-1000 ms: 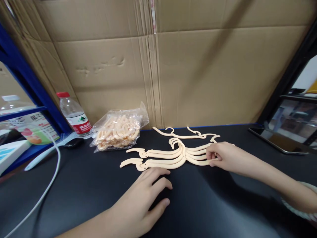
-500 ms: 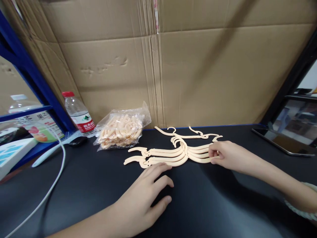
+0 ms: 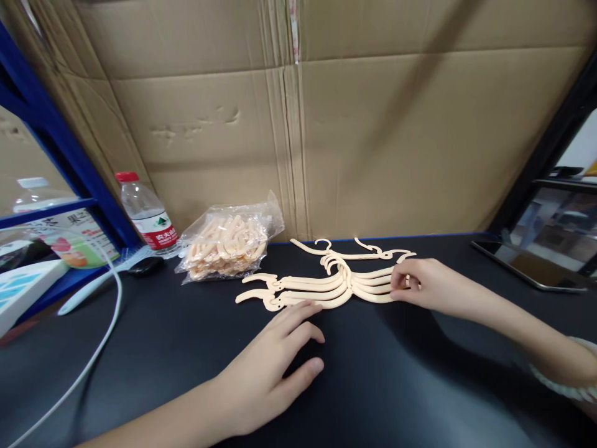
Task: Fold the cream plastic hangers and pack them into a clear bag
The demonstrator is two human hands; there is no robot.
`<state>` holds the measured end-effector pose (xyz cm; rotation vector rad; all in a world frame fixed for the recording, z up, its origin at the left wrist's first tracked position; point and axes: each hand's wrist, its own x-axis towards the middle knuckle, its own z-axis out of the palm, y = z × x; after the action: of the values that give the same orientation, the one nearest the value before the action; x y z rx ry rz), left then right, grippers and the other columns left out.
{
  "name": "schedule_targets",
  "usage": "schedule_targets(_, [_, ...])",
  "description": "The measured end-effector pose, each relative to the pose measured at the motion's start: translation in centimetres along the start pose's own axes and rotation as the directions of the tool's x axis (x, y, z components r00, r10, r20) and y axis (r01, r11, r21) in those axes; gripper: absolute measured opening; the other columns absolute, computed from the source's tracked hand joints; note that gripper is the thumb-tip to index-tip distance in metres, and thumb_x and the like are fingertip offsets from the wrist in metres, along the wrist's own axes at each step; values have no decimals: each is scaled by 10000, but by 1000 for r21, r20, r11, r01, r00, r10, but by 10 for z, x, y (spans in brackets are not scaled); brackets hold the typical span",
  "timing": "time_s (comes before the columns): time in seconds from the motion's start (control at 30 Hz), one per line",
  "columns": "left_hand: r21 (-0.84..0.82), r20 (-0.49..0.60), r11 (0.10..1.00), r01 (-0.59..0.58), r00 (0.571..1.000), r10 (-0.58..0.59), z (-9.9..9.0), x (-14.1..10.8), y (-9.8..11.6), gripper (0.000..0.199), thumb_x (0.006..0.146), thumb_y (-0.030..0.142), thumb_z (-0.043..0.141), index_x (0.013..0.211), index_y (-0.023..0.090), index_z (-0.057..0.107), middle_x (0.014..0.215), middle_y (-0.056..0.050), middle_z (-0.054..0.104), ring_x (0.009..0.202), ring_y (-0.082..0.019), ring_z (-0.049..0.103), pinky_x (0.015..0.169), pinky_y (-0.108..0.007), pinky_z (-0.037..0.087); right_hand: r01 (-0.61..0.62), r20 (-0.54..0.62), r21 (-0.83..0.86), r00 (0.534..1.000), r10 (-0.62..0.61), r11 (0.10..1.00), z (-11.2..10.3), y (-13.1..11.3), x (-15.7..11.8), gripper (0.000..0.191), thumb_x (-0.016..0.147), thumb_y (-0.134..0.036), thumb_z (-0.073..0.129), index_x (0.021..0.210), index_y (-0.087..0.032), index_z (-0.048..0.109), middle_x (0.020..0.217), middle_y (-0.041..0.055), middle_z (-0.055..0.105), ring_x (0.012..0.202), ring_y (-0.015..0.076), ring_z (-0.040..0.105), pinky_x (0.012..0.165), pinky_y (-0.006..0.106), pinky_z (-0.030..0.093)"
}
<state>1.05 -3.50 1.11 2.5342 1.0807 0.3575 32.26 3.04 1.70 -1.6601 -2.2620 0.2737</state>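
Several beige plastic clothes hangers (image 3: 321, 285) lie side by side on the black tabletop, their hooks bunched at the middle. My right hand (image 3: 422, 283) pinches the right-hand arm ends of these hangers between thumb and fingers; the exact contact is partly hidden. My left hand (image 3: 280, 361) rests palm down in front of them, fingers loosely apart. Its fingertips reach the nearest hanger's left arm, and I cannot tell whether they press on it. Behind the group lies another beige hanger (image 3: 352, 256) with its arms spread.
A clear plastic bag (image 3: 228, 242) of beige pieces stands behind on the left. Beside it are a red-capped water bottle (image 3: 148, 214) and a black mouse-like object (image 3: 146, 266). A white cable (image 3: 105, 339) curves along the left. A dark tablet (image 3: 525, 266) lies far right; cardboard (image 3: 396, 124) walls the back.
My right hand has shifted slightly left and up with the hanger ends. The near hangers have moved a little away from me; my left hand stays nearly in place.
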Motion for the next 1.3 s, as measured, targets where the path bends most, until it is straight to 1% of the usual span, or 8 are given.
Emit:
schedule_targets(0.07, [-3,-38,1000,-17,999,16,0,0,2,193,924,283,455,1077,239,563,1434,-65,411,1353,-244,337,1103,-408,340,9,-84,89,996,-2,996,-6,2,1,161,757,-352,573,727,-207,637,629,-6,617,579,148,569,542,240,397])
schedule_targets(0.13, [-8,-60,999,-38,997,37,0,0,4,177,918,260,463,1055,236,572,1395,-65,449,1322,-239,377,1088,-391,362,-8,-179,148,983,34,989,-12,5,3,223,778,-403,550,751,-201,640,598,-4,607,557,147,561,533,242,402])
schedule_targets(0.23, [-13,-79,997,-71,994,69,0,-1,6,163,904,231,482,1030,234,584,1354,-64,483,1280,-241,420,1060,-383,394,-30,-294,176,952,82,984,-18,8,5,263,771,-432,544,747,-192,648,624,17,634,569,158,572,543,256,419])
schedule_targets(0.33, [-22,-80,996,-87,993,85,-1,-1,6,158,906,228,482,1017,237,594,1299,-60,526,1241,-234,454,1034,-371,418,-38,-350,175,932,98,984,-19,10,7,273,762,-432,537,737,-190,662,671,38,665,603,176,590,577,280,440])
schedule_targets(0.63, [-59,-131,990,-126,984,118,4,0,3,144,910,232,479,966,237,612,1226,-52,566,1176,-220,487,1012,-357,423,-76,-393,159,910,134,984,-19,19,11,267,734,-405,520,737,-187,674,648,38,647,587,171,562,577,279,435])
schedule_targets(0.77, [-61,-91,992,-113,990,107,3,-1,4,148,910,222,478,968,236,614,1223,-46,562,1173,-211,486,1021,-352,413,-87,-394,165,907,146,982,-19,23,14,261,724,-395,513,725,-185,667,660,41,658,598,177,575,586,280,441])
schedule_targets(0.97, [-68,-124,988,-139,984,130,5,-1,2,153,909,223,470,965,233,612,1206,-55,572,1149,-221,488,1008,-368,416,-132,-413,145,892,182,980,-20,26,14,242,720,-382,517,696,-189,662,655,38,672,593,182,591,590,286,449])
schedule_targets(1.3, [-62,-76,985,-161,985,157,1,0,5,148,903,205,480,963,226,614,1126,-69,606,1111,-222,504,981,-376,422,-125,-347,106,925,154,986,-16,28,16,226,738,-362,509,701,-201,663,668,28,683,642,189,619,591,271,458])
